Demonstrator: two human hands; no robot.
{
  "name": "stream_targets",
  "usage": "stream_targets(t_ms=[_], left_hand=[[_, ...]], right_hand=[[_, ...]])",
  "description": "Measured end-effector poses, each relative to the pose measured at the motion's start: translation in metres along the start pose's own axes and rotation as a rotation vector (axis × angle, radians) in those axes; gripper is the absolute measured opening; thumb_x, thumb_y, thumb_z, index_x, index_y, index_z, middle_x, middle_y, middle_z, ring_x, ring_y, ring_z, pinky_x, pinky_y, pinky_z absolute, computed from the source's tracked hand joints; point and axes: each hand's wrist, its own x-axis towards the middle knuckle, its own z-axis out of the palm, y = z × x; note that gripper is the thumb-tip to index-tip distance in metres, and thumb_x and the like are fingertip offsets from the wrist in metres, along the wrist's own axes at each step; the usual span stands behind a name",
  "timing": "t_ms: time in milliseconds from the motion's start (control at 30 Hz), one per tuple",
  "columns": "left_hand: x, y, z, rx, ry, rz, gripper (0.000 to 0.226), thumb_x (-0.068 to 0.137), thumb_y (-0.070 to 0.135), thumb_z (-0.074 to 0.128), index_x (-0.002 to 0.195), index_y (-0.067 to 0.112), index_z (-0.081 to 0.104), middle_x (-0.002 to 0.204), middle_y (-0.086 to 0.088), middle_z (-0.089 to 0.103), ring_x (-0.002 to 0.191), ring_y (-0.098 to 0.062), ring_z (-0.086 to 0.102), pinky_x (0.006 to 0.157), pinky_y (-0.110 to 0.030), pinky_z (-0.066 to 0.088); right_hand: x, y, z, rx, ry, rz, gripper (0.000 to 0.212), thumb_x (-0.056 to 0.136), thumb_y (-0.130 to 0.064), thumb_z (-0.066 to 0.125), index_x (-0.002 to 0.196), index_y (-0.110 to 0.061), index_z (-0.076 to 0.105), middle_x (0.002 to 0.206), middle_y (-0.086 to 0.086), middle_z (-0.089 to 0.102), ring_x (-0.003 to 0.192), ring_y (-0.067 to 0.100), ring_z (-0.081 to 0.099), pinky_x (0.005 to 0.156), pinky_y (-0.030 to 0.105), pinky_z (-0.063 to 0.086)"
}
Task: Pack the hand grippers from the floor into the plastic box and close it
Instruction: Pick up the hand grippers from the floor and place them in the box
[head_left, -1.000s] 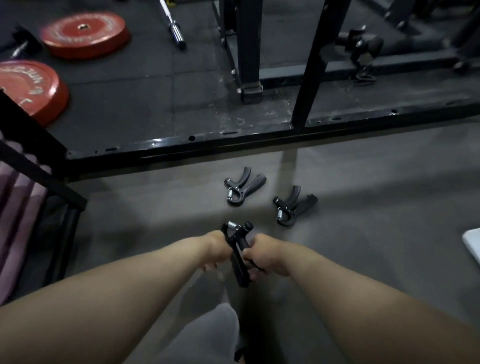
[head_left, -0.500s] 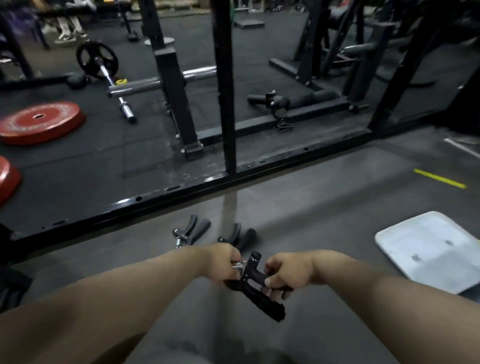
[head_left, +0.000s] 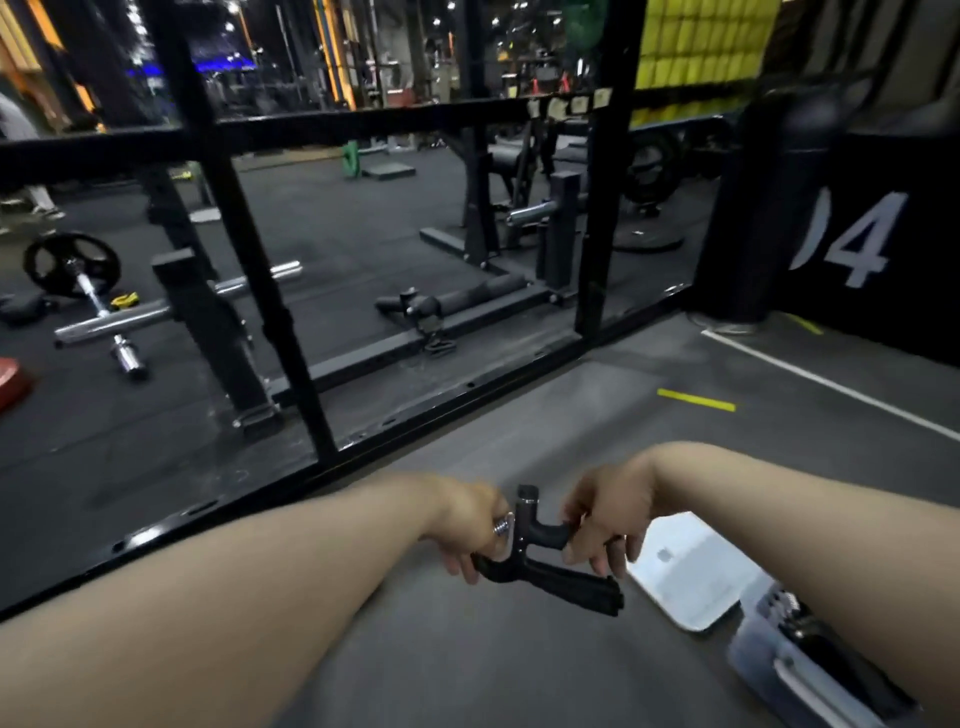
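Observation:
A black hand gripper (head_left: 550, 569) with a metal spring is held above the grey floor between both hands. My left hand (head_left: 475, 525) grips its spring end. My right hand (head_left: 605, 517) pinches the upper handle, while the lower handle juts out free to the right. The box's white lid (head_left: 691, 571) lies flat on the floor just right of my right hand. The clear plastic box (head_left: 800, 670) stands at the lower right, partly hidden by my right forearm, with dark items inside. The other hand grippers are out of view.
A black steel rack frame (head_left: 457, 410) runs across the floor ahead, with uprights rising from it. Behind it lie a barbell with a plate (head_left: 72, 265), a red plate (head_left: 13, 384) at the left edge and benches. A black wall marked 04 (head_left: 857, 244) stands at the right.
My view has swung up and to the right, so the two grippers on the floor have left the frame and the box has come in. Both hands carried the held gripper rightward toward the lid.

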Motion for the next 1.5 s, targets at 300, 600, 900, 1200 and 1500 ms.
stream_targets(t_ms=[300, 600, 900, 1200, 1500], left_hand=[[0.02, 0.124, 0.009, 0.248, -0.055, -0.051, 0.031, 0.09, 0.007, 0.062, 0.119, -0.002, 0.063, 0.112, -0.021, 0.069, 0.082, -0.024, 0.068, 0.07, -0.034, 0.058], [0.053, 0.138, 0.012, 0.395, 0.069, -0.011, 0.022, 0.079, 0.013, 0.065, 0.1, 0.008, 0.069, 0.1, -0.013, 0.072, 0.076, -0.027, 0.068, 0.074, -0.041, 0.06], [0.089, 0.201, 0.024, 0.556, 0.181, 0.23, 0.014, 0.086, 0.012, 0.057, 0.098, 0.014, 0.063, 0.085, -0.002, 0.059, 0.076, -0.025, 0.055, 0.066, -0.028, 0.044], [0.116, 0.291, 0.021, 0.308, 0.293, 0.522, 0.016, 0.089, 0.011, 0.052, 0.101, 0.016, 0.062, 0.095, -0.001, 0.062, 0.086, -0.022, 0.058, 0.071, -0.026, 0.045], [0.151, 0.366, 0.064, 0.365, 0.256, 0.615, 0.004, 0.086, 0.022, 0.058, 0.09, 0.02, 0.058, 0.089, 0.0, 0.061, 0.082, -0.023, 0.058, 0.068, -0.025, 0.042]], right_hand=[[-0.03, 0.075, -0.007, 0.05, -0.006, 0.031, 0.016, 0.088, -0.03, 0.069, 0.091, -0.015, 0.062, 0.072, 0.003, 0.061, 0.064, 0.019, 0.064, 0.083, 0.036, 0.055], [-0.019, 0.104, -0.003, 0.089, 0.151, 0.03, 0.02, 0.089, -0.033, 0.067, 0.103, -0.018, 0.065, 0.095, -0.002, 0.065, 0.09, 0.013, 0.065, 0.08, 0.029, 0.053], [-0.05, 0.165, -0.011, 0.316, 0.191, 0.185, 0.013, 0.094, -0.024, 0.062, 0.106, -0.018, 0.062, 0.093, 0.0, 0.07, 0.079, 0.013, 0.07, 0.076, 0.032, 0.056], [-0.131, 0.214, -0.057, 0.155, 0.404, 0.403, 0.021, 0.092, -0.031, 0.063, 0.106, -0.015, 0.063, 0.069, -0.004, 0.065, 0.059, 0.011, 0.062, 0.059, 0.023, 0.054], [-0.173, 0.31, -0.032, 0.111, 0.437, 0.457, 0.028, 0.09, -0.041, 0.062, 0.102, -0.016, 0.065, 0.09, 0.007, 0.072, 0.071, 0.021, 0.066, 0.067, 0.032, 0.055]])
